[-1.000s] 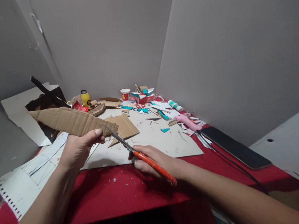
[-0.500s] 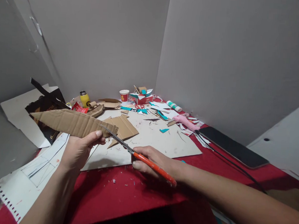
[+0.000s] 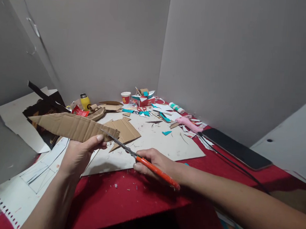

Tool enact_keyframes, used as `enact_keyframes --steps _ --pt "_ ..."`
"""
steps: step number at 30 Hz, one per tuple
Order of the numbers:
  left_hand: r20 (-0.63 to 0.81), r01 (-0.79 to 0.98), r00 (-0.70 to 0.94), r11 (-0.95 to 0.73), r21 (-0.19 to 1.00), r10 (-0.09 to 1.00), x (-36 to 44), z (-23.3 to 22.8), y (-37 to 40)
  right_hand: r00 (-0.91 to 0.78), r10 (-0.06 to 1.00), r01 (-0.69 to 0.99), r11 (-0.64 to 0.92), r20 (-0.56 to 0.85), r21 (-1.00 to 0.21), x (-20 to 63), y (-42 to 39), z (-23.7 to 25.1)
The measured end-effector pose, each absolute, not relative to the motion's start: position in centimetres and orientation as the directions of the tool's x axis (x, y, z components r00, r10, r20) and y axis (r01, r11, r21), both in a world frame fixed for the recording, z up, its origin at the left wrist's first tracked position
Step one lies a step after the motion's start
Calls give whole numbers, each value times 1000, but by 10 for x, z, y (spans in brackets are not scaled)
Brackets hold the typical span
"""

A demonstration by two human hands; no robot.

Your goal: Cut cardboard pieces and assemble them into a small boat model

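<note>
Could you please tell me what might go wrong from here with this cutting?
The scissors in the right hand have their blades close to the left thumb, so a slip might nick it. The left hand grips the cardboard piece near one end, leaving the long pointed part without visible support; it could sway or bend, pulling the cut off line.

**Fingers covered, forearms cut off**

Most fingers of your left hand are hidden behind the long, tapered brown corrugated cardboard piece; orange-handled metal scissors cover part of your right hand. Your left forearm leaves by the bottom edge, your right forearm by the right.
</note>
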State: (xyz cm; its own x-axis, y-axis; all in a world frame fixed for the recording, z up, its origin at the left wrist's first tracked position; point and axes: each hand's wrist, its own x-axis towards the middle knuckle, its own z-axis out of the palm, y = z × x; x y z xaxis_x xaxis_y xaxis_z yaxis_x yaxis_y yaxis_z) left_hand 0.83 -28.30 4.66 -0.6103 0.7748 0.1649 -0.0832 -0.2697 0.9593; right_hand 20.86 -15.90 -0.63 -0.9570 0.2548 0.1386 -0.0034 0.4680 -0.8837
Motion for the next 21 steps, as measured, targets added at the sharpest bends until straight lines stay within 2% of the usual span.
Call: enact_keyframes --steps 12,21 --pt "137 -113 -614 -258 959 777 8 48 -283 -945 294 -15 408 146 -913 208 -160 -6" --pt "198 -5 -543 -239 971 816 14 41 -279 -956 250 38 627 154 -778 212 -158 2"
